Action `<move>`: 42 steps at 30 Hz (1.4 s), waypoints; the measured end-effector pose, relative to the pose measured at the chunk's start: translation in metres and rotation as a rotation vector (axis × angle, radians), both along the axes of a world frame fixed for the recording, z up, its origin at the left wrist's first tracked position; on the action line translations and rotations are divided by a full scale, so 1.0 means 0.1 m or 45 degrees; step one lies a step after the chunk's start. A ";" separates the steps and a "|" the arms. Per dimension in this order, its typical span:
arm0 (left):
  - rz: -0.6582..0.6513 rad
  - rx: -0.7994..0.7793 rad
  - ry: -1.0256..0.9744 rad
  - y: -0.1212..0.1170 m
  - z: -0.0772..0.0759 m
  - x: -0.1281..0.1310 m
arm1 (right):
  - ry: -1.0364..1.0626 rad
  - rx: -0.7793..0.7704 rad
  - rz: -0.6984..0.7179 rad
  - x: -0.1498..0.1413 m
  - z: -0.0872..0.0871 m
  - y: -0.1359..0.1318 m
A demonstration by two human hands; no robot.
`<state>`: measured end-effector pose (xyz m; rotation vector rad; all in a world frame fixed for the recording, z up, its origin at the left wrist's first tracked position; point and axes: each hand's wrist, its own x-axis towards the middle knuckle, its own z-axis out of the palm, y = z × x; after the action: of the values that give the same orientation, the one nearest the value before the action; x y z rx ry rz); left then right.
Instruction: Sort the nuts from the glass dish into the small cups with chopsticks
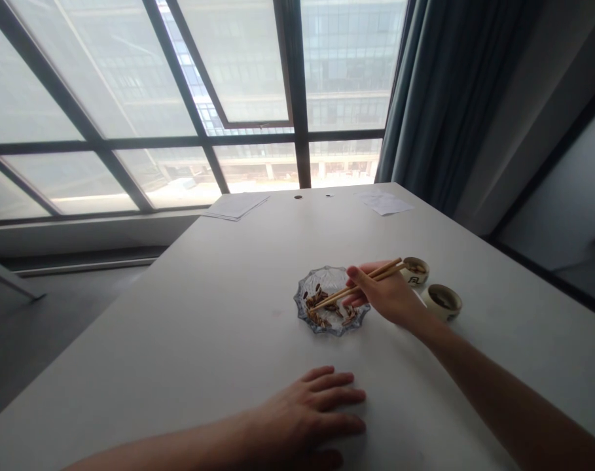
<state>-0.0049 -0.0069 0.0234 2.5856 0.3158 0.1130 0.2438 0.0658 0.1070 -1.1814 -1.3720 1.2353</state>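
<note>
Seeds [321, 307], brown and slender, lie in a clear glass bowl [329, 275] with a scalloped rim, which stands on the white tabletop [179, 327]. Most are heaped along the left side and the near part of the bowl, with a smaller cluster at the right.

The right hand [383, 291] is closed around a pair of wooden chopsticks [337, 296], the thumb lying over them and the fingers bent beneath. The sticks slant down to the left, their tips close together among the seeds; whether a seed is pinched between them is too small to tell. The bent fingers reach over the right side of the bowl, and I cannot tell whether they touch the glass.

The left hand [309, 405] is palm down over the tabletop, nearer the person than the bowl, its fingers spread and pointing to the right, well apart from the glass.

Just beside the right hand stand two small pale cups, one beyond the other. The far cup [415, 271] bears a dark character and has light pieces inside; the near cup [442, 302] has a dark interior whose contents are unclear. Papers [238, 207] lie at the far left of the tabletop.
</note>
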 end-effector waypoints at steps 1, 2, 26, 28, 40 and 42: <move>-0.002 0.002 -0.002 0.00 0.00 0.00 | 0.008 -0.018 -0.029 -0.03 -0.03 0.00; -0.004 0.005 -0.006 0.00 -0.01 0.00 | 0.006 -0.031 -0.049 -0.06 -0.05 0.00; -0.002 0.007 0.028 0.00 0.03 0.01 | -0.172 0.183 -0.538 0.75 0.73 -0.20; 0.001 0.012 0.031 -0.01 0.03 0.01 | -0.235 0.187 -0.623 0.88 0.84 -0.29; -0.023 0.056 0.105 0.00 0.10 0.05 | -0.580 -0.052 -0.574 1.23 0.87 -0.27; -0.025 0.050 0.108 0.01 0.11 0.05 | -0.610 -0.076 -0.533 1.22 0.84 -0.23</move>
<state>0.0000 -0.0060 0.0345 2.6367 0.3219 0.0025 0.3656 0.0429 0.1909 -1.7799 -1.3275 0.7241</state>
